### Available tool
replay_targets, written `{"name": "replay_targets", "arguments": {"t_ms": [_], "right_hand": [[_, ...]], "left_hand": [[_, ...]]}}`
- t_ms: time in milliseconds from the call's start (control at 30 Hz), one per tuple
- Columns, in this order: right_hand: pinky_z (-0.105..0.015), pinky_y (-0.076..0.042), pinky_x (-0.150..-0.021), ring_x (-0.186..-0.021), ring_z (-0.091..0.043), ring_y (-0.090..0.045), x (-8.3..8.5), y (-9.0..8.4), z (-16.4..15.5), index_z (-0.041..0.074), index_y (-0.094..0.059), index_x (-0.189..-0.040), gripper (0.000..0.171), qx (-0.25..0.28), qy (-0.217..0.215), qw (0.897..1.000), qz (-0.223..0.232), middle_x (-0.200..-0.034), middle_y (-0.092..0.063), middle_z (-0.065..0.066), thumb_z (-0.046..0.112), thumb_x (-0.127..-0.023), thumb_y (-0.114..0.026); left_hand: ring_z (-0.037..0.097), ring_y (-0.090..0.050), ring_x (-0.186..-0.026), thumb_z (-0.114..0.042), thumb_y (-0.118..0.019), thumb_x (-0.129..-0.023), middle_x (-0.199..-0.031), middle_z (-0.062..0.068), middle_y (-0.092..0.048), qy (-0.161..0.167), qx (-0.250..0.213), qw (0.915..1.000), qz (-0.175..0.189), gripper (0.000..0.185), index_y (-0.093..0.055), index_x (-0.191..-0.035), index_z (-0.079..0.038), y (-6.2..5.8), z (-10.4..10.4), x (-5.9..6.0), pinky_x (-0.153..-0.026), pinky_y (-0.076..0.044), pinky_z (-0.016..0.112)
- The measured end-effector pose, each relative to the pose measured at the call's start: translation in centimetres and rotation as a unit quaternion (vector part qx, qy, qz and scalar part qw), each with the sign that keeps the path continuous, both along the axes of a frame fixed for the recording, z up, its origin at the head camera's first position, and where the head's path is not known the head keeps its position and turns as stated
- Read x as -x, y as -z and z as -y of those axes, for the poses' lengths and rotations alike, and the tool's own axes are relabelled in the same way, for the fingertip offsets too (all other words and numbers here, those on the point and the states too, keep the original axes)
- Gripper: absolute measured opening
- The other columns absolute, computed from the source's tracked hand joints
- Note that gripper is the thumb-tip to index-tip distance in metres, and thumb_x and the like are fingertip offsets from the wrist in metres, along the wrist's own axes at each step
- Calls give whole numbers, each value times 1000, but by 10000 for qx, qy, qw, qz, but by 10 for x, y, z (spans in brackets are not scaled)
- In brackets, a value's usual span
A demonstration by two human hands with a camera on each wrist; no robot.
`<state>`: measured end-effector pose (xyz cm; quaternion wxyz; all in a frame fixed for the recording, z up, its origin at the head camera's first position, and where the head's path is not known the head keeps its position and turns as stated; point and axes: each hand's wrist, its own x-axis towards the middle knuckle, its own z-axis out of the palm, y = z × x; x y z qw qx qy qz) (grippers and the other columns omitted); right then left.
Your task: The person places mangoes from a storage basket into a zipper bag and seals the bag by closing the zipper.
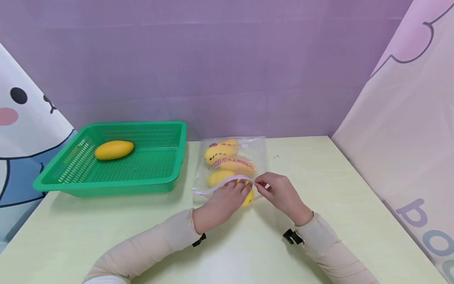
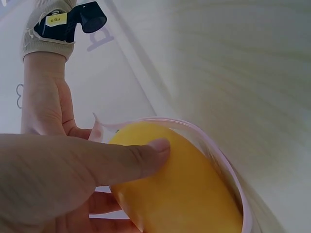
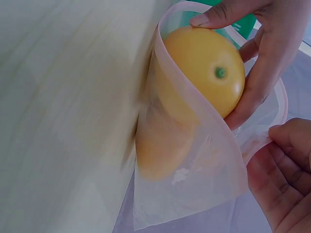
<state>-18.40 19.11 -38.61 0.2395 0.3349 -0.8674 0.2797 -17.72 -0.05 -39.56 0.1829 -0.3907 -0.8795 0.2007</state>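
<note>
Both my sleeved forearms come in from the near edge of the pale tabletop, each with a small black clip at the wrist. My left hand curls around a yellow mango at the mouth of a clear zip bag; the thumb lies across the top of the fruit and the fingers cup it from below, with the stem end showing as a small green dot. That mango sits half inside the bag's opening, the pinkish zip strip looping around it. My right hand, just to the right of my left and nearly touching it, pinches the edge of the bag's mouth between thumb and fingertips, holding the plastic up and open. Beyond my hands the bag lies flat on the tabletop with more yellow mangoes inside it, partly covered by a red and pink print on the plastic; I cannot tell exactly how many. Well off to the left of my left hand, and farther back, stands a green perforated basket with one mango lying loose toward its left side. Purple wall rises behind the tabletop, with cartoon-printed panels on both sides.
</note>
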Motion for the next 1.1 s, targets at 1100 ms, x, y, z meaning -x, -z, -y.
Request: {"name": "replay_targets", "arguments": {"t_ms": [1100], "right_hand": [[-18,-49,-55,-66,-9,-61,-1,3,5,4,-69,-83,12,100,-8,9997,-243,-79,-67,0,-6,-77,-69]], "left_hand": [[16,-59,-102,-22,-60,-86,-113,-3,-63,-495,-1034,9735,-1977,33,-60,-118,-20,26,-22,23,-72,-51,23]]}}
